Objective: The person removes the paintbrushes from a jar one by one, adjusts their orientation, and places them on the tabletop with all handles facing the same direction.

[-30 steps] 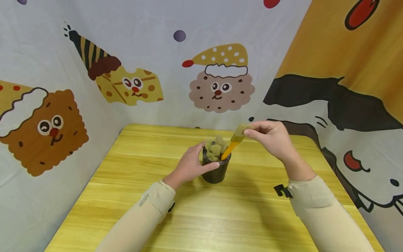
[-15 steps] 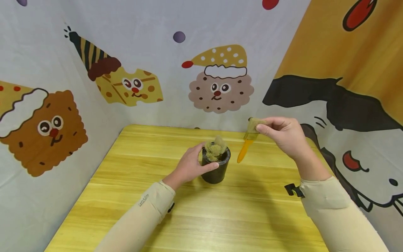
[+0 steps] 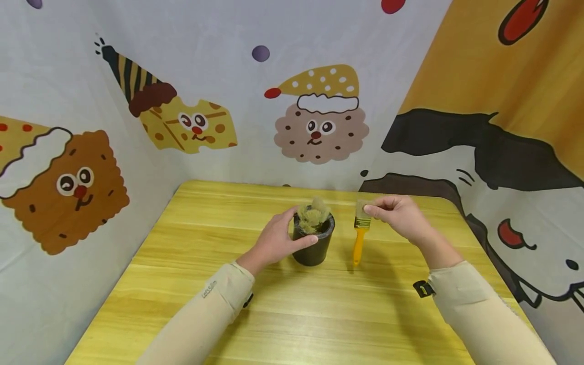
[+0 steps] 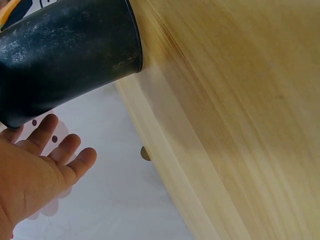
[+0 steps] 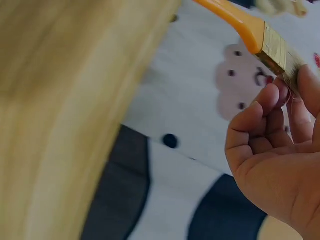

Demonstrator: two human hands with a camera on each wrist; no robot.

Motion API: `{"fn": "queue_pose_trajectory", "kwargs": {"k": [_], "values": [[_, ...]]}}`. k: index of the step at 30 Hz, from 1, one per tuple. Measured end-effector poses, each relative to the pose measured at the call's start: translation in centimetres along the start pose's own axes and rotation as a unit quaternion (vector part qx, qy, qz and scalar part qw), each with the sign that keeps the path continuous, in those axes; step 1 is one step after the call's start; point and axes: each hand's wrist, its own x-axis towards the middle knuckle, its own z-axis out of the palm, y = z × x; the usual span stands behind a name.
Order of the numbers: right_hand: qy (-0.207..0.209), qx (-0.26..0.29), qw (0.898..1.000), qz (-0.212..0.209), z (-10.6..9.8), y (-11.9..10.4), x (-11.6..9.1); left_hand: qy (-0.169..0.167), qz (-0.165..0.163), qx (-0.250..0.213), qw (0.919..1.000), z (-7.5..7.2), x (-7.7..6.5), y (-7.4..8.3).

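In the head view a black pot (image 3: 312, 249) stands upright on the wooden table, with tan bristly tufts (image 3: 313, 217) sticking out of its top. My left hand (image 3: 278, 237) grips it at the rim from the left, thumb along the front and fingers at the far side. The left wrist view shows the pot's dark wall (image 4: 65, 50) and the left hand's outer fingers (image 4: 67, 147) spread away from it. My right hand (image 3: 401, 217) pinches a paintbrush (image 3: 359, 246) by its bristles. The orange handle points down, its end close over the table right of the pot.
The yellow wood-grain table (image 3: 292, 314) runs back to a cloth backdrop (image 3: 214, 66) printed with cartoon food faces. At the right the cloth (image 3: 511, 213) carries a large cartoon animal. Dark wrist-camera straps (image 3: 424, 288) sit at the cuffs.
My right hand has drawn the paintbrush out of the pot, moved it right, then lowered it beside the pot, handle now nearly vertical. The left hand and pot have stayed in place.
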Motion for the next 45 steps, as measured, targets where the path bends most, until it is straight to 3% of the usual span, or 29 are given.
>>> {"fn": "queue_pose_trajectory", "kwargs": {"k": [6,13,22,45], "values": [[-0.065,0.025,0.996,0.055,2.1,3.4,1.1,-0.001,0.002,0.001,1.0,0.0,0.0,-0.1],[-0.101,0.021,0.99,0.092,4.4,6.6,2.4,0.002,0.004,0.003,1.0,0.1,0.0,-0.1],[-0.096,-0.021,0.99,0.1,6.1,8.4,3.5,0.005,0.0,0.004,1.0,0.1,0.0,0.0],[-0.049,-0.073,0.988,0.128,8.7,8.3,6.6,0.008,0.009,0.008,0.9999,0.2,0.1,-0.2]]}}
